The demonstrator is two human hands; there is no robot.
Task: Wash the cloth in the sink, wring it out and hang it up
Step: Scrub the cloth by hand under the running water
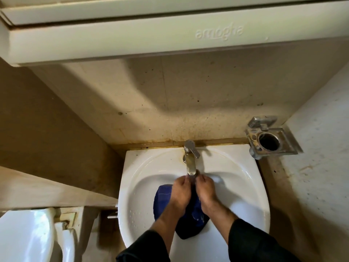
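Blue cloth (164, 195) lay in white sink (245, 186), bunched under both wrists, dark and wet at near end. Left hand (180, 191) and right hand (205, 191) sat side by side just below tap (190, 163), fingers curled, each pinching top edge of cloth under spout. Water stream blurred; flow hard to tell. Dark sleeves covered forearms at bottom of view. Metal holder (272, 141) was fixed on wall right of sink. Toilet tank (28, 235) stood at lower left.
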